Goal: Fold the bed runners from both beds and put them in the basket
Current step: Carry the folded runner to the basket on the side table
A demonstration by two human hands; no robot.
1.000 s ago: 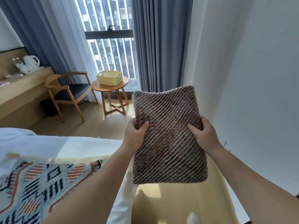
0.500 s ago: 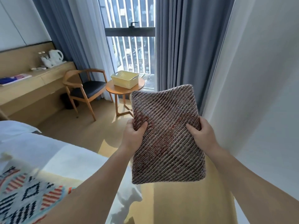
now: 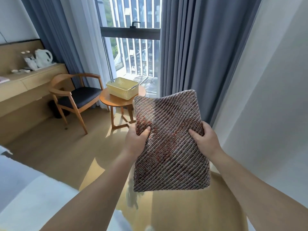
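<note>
A folded bed runner [image 3: 170, 152], brown woven cloth in a thick rectangle, is held up in front of me at chest height. My left hand [image 3: 135, 140] grips its left edge with the thumb on top. My right hand [image 3: 205, 139] grips its right edge the same way. Fringe hangs below the fold near the left forearm. A pale yellow perforated basket [image 3: 122, 88] stands on a small round wooden table [image 3: 115, 100] by the window, ahead and left of the runner; it looks empty from here.
A wooden armchair [image 3: 76, 97] with a dark seat stands left of the round table. A long wooden desk [image 3: 25, 84] with a white kettle [image 3: 43, 58] runs along the left wall. White bedding [image 3: 30, 189] fills the lower left. Grey curtains [image 3: 200, 55] and a white wall close the right.
The view has swung left and forward: the basket and table are larger and nearer, and the patterned runner on the bed has left the frame. Both hands keep the same hold.
</note>
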